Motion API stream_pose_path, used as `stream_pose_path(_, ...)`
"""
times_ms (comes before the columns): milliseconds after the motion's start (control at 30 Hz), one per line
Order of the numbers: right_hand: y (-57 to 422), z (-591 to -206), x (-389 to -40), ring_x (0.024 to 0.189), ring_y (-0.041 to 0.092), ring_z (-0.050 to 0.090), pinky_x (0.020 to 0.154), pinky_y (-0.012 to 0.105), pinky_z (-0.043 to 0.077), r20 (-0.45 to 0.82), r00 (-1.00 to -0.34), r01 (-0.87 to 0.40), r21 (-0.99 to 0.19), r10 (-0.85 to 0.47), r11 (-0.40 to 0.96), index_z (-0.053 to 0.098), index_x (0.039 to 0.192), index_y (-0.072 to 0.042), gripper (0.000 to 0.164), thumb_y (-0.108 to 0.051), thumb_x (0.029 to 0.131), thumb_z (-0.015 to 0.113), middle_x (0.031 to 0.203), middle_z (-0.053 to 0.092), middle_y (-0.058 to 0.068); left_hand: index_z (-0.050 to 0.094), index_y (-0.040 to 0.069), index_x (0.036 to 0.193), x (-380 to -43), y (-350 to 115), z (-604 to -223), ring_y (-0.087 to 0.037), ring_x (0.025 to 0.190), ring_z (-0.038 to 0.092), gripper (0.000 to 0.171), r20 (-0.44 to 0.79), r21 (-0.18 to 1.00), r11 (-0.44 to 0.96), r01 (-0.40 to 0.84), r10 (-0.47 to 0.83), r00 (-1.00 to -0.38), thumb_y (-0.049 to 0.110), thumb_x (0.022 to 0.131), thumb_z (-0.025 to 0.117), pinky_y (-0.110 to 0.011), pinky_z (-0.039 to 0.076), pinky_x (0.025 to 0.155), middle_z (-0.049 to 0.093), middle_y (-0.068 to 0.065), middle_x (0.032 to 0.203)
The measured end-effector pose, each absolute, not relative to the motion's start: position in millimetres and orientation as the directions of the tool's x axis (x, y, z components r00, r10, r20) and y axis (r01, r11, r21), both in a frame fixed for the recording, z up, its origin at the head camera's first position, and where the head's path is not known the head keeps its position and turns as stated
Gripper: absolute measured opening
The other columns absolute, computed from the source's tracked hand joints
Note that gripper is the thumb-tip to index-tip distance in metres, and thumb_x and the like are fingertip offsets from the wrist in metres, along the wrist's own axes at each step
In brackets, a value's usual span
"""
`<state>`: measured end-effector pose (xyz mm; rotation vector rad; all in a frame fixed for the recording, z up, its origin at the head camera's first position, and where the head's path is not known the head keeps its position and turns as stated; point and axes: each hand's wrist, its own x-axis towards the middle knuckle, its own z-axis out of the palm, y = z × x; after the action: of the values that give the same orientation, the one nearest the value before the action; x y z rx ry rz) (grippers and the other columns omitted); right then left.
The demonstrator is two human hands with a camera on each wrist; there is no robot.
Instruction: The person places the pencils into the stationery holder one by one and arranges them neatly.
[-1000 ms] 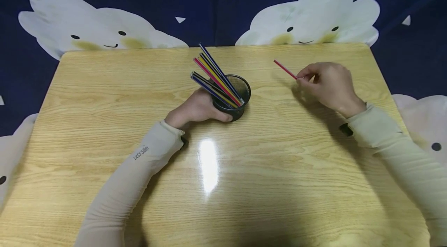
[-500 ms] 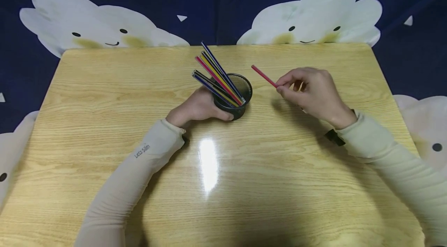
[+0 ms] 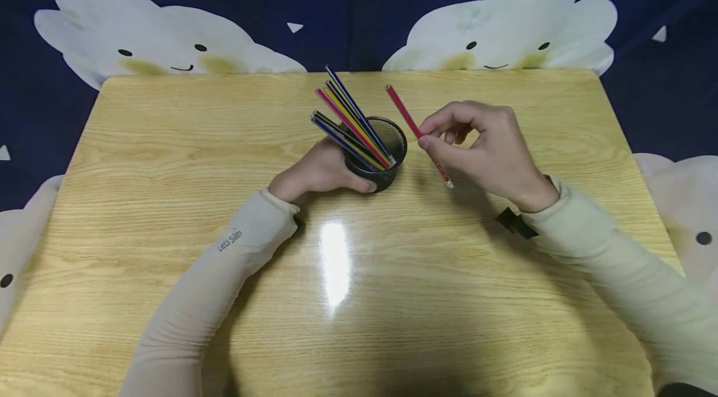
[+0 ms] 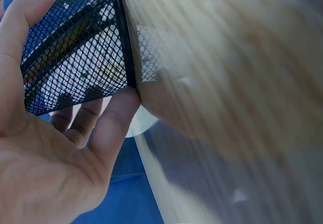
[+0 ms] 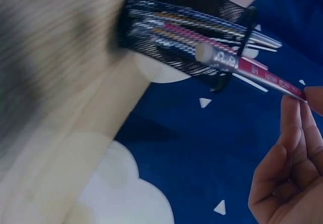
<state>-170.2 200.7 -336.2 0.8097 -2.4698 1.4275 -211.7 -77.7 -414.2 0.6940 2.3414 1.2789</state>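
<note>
My left hand [image 3: 315, 167] grips a black mesh pencil cup [image 3: 386, 181] around its side. Several pencils [image 3: 343, 111] in dark blue, black, yellow and pink-red lean to the left inside it. In the left wrist view, fingers and thumb wrap the cup [image 4: 83, 57], whose base meets the tabletop. My right hand [image 3: 485, 146] pinches a red pencil [image 3: 402, 110] between thumb and fingertips, just right of the cup and above the table. The pencil slants, its pale eraser end [image 5: 204, 53] pointing down towards the front. In the right wrist view that end overlaps the cup; contact cannot be told.
Under both hands lies a light wood-grain table [image 3: 449, 297] with a bright light reflection in front of the cup. Behind its far edge hangs a dark blue cloth [image 3: 348, 4] printed with white clouds and small triangles.
My right hand has moved left towards the cup with the red pencil, which now stands more steeply and shows its eraser end below the fingers. The left hand and cup stay put.
</note>
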Motion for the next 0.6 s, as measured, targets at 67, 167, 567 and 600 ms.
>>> stream_pose_path(67,195.1,-332.5,-171.0,0.073,0.015,0.061,0.068,0.026,0.05,0.425,-0.833,-0.541,-0.76,-0.353,0.36,0.084,0.099,-0.007,0.008,-0.004,0.092,0.082,0.087,0.077,-0.003,0.06,0.006,0.149,-211.7,-78.0,-414.1,-0.022,0.134,0.058,0.083,-0.09,0.858,0.456,0.235,0.585,-0.806,0.018,0.077,0.099,-0.039,0.038,0.12,0.069,-0.006,0.136)
stream_pose_path(167,187.2,-327.1,-171.8,0.072,0.017,0.059,0.068,0.027,0.049,0.452,-0.831,-0.545,-0.779,-0.325,0.309,0.083,0.098,-0.004,0.007,-0.003,0.092,0.082,0.086,0.077,0.002,0.061,0.006,0.148,-211.8,-78.1,-414.4,-0.022,0.132,0.059,0.082,-0.082,0.865,0.443,0.236,0.588,-0.804,0.017,0.076,0.099,-0.038,0.038,0.12,0.07,-0.006,0.134)
stream_pose_path(567,162.3,-319.1,-187.7,0.07,0.014,0.058,0.064,0.025,0.047,0.616,-0.728,-0.678,-0.712,-0.3,0.183,0.078,0.1,0.006,0.014,-0.007,0.094,0.08,0.088,0.077,0.009,0.066,0.006,0.14,-213.1,-77.2,-413.2,-0.02,0.128,0.062,0.072,-0.05,0.884,0.395,0.251,0.614,-0.788,0.011,0.076,0.099,-0.035,0.04,0.117,0.072,-0.006,0.131)
stream_pose_path(600,160.0,-319.6,-189.1,0.071,0.014,0.058,0.064,0.025,0.046,0.622,-0.724,-0.683,-0.708,-0.3,0.182,0.078,0.1,0.006,0.014,-0.007,0.094,0.08,0.088,0.077,0.01,0.067,0.006,0.138,-213.3,-77.1,-413.0,-0.019,0.127,0.062,0.07,-0.05,0.883,0.395,0.252,0.614,-0.787,0.011,0.076,0.099,-0.035,0.04,0.116,0.072,-0.005,0.13)
